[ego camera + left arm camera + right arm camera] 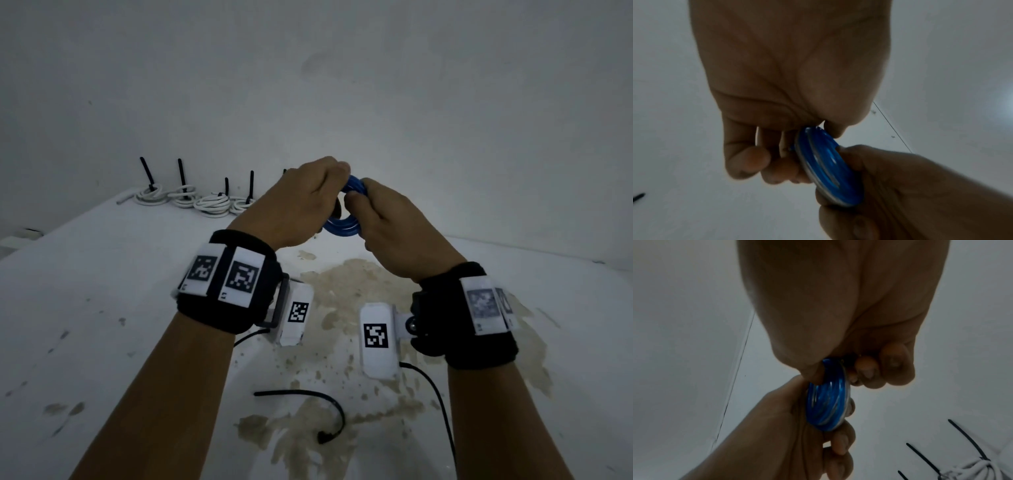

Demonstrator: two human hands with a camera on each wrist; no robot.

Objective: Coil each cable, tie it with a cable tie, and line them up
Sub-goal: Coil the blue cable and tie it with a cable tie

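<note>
blue cable coil (343, 224) held in air, left hand (301, 202) and right hand (394, 233) both in a curled grip around it

We see a coiled blue cable (343, 226) with a glossy, smooth plastic jacket that catches pale streaks of light. The white counter (102, 291) looks matt, its coating flaked away in rough tan patches. On it lies a loose black cable tie (329, 407) of thin, dull plastic. At the back, white coiled cables (191, 200) look smooth and matt. Our black wristbands (226, 284) look like soft cloth, carrying flat printed white tags.
</note>
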